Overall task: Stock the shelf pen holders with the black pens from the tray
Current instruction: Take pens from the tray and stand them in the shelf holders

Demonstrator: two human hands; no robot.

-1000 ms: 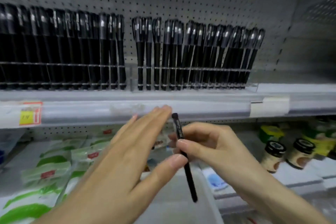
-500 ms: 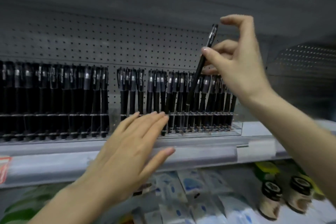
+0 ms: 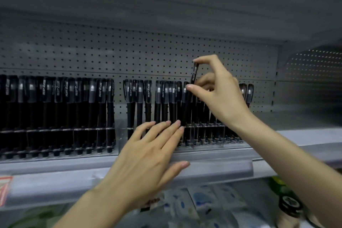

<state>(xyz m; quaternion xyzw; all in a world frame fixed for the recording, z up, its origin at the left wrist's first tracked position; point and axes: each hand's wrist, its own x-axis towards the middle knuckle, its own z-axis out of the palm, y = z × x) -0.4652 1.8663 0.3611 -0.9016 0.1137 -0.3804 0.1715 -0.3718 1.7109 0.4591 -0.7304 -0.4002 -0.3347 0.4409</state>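
Observation:
My right hand [image 3: 218, 94] pinches a black pen [image 3: 194, 74] by its cap, the pen upright with its lower part down among the pens of the right clear pen holder [image 3: 203, 135]. My left hand [image 3: 148, 161] lies flat, fingers apart, its fingertips touching the front of that holder and the pens in it. A second holder [image 3: 55, 135] to the left is packed with black pens. The tray is out of view.
The holders stand on a grey shelf [image 3: 305, 135] with a pegboard back [image 3: 148, 57] and a price-strip rail [image 3: 222, 168]. Another shelf hangs close above. Below are packets [image 3: 203, 203] and dark-lidded jars [image 3: 290, 207] at the lower right.
My right hand raised the pen from below the shelf to above the right holder, then lowered it in among the pens. My left hand moved up against the holder's front.

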